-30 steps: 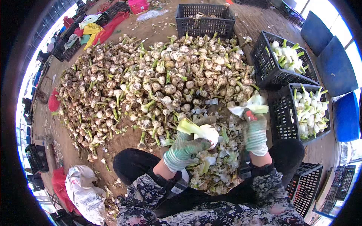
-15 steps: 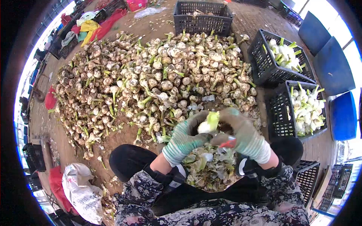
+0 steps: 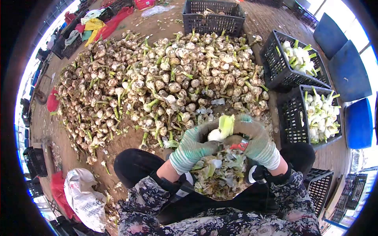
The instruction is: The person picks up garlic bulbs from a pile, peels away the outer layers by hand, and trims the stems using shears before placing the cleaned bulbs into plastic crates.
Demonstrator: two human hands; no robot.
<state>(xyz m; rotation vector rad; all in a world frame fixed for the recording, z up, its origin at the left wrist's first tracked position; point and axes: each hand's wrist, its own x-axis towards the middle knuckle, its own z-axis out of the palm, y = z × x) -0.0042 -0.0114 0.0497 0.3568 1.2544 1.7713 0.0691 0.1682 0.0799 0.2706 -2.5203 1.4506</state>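
Note:
My left hand (image 3: 193, 148), in a striped knit glove with a dirty palm, is closed around a white garlic bulb (image 3: 215, 135). A pale green stem flap (image 3: 226, 124) stands up from the bulb toward my right hand. My gloved right hand (image 3: 255, 138) is wrapped around a small red-handled tool (image 3: 239, 145), with its thumb close to the bulb. The tool's working end is mostly hidden between the hands. Just below them, between my knees, lies a heap of garlic peelings (image 3: 216, 177).
A wide pile of untrimmed garlic (image 3: 165, 78) covers the ground ahead. On the right, two black crates (image 3: 289, 122) hold cleaned white bulbs. Another black crate (image 3: 212, 25) stands behind the pile. A white sack (image 3: 84, 200) lies at lower left, and blue panels (image 3: 349, 70) stand far right.
The flap of green stem now leans further to the right of the bulb. My right hand has turned slightly, and more of the red handle shows.

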